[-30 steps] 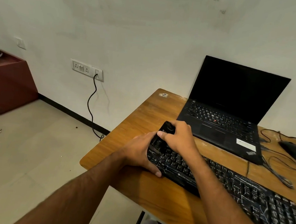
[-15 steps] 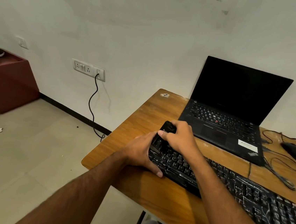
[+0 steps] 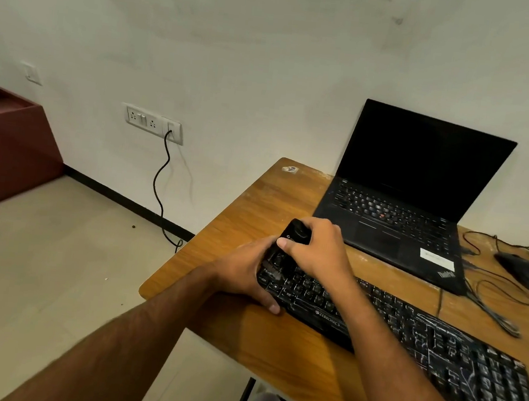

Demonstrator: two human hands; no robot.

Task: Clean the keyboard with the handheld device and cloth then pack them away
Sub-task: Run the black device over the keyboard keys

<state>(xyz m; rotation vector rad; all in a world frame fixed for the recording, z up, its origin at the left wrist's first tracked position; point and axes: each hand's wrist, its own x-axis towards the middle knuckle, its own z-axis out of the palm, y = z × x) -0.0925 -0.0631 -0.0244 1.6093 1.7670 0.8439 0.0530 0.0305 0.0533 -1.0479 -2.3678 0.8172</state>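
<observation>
A long black keyboard (image 3: 421, 344) lies slanted across the wooden desk (image 3: 256, 206). My left hand (image 3: 242, 273) grips the keyboard's left end, thumb on its front edge. My right hand (image 3: 317, 248) is closed around a small black handheld device (image 3: 295, 233), held upright with its lower end pressed on the keys at the keyboard's left end. No cloth is visible.
A black open laptop (image 3: 400, 201) stands at the back of the desk. A black mouse (image 3: 523, 273) and loose cables (image 3: 491, 299) lie at the right. A wall socket (image 3: 153, 123) with a hanging cord and a red-brown box (image 3: 11, 147) are at the left.
Both hands stay at the keyboard's left end. The view has shifted slightly; the device and right hand have barely moved.
</observation>
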